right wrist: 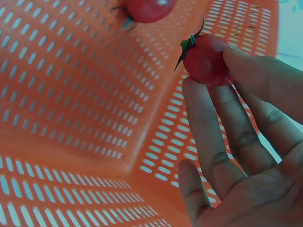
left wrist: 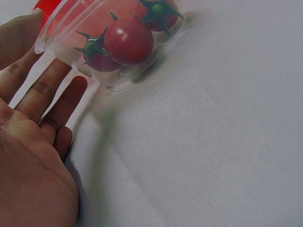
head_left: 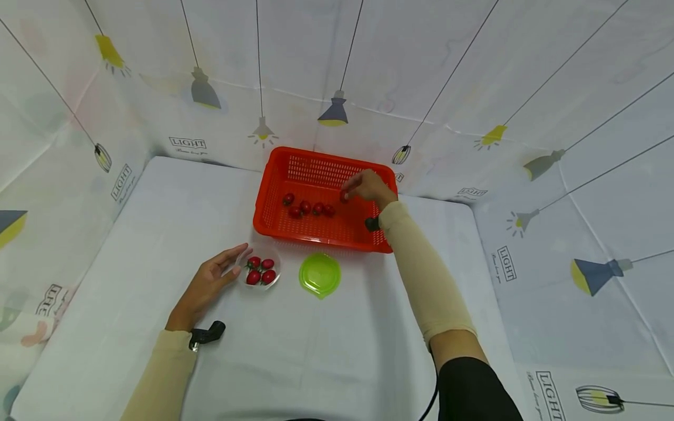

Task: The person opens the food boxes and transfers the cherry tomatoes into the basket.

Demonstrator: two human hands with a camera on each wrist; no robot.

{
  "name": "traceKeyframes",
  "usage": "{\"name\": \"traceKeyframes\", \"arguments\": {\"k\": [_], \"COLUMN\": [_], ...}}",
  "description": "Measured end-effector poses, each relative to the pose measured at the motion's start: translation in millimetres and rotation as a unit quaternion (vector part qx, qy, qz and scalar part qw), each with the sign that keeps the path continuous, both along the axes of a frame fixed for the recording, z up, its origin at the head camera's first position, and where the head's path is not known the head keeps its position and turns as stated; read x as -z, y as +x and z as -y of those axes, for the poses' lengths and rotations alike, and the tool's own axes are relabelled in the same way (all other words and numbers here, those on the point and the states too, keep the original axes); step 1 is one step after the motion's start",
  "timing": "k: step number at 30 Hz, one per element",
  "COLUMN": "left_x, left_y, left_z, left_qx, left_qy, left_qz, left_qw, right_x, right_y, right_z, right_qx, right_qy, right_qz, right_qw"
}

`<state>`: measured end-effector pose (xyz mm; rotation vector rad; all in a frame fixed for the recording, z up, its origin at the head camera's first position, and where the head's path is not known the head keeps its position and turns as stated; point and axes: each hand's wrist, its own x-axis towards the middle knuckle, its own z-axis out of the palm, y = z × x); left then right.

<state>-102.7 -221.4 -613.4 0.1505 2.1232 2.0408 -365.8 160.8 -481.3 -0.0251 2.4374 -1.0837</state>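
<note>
My right hand (head_left: 368, 186) is over the right part of the red perforated basket (head_left: 347, 233). It pinches a cherry tomato (right wrist: 206, 61) with a green stem between thumb and fingertips. Several more cherry tomatoes (head_left: 317, 209) lie on the basket floor, left of that hand. Nearer the front, my left hand (head_left: 209, 280) holds a small clear plastic container (head_left: 279, 268) at its left side, thumb and fingers about the rim. Inside the container are several red tomatoes (left wrist: 129, 41), some showing green stems.
A green lid (head_left: 320, 275) with a small tab lies flat on the white-covered table (head_left: 295, 351), right of the container and in front of the basket. White printed sheets (head_left: 295, 58) rise behind and beside the table. A dark cable (head_left: 430, 403) runs near my right arm.
</note>
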Motion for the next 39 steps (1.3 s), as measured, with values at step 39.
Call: {"name": "traceKeyframes", "arguments": {"k": [39], "left_x": [4.7], "left_y": [0.7], "left_z": [1.8], "left_qx": [0.0], "left_qy": [0.011], "left_qz": [0.003], "left_qw": [0.9999], "right_x": [17.4], "right_y": [5.1], "right_z": [13.8], "right_qx": [-0.059], "right_qy": [0.14], "right_qz": [-0.041], "right_qw": [0.9875]}}
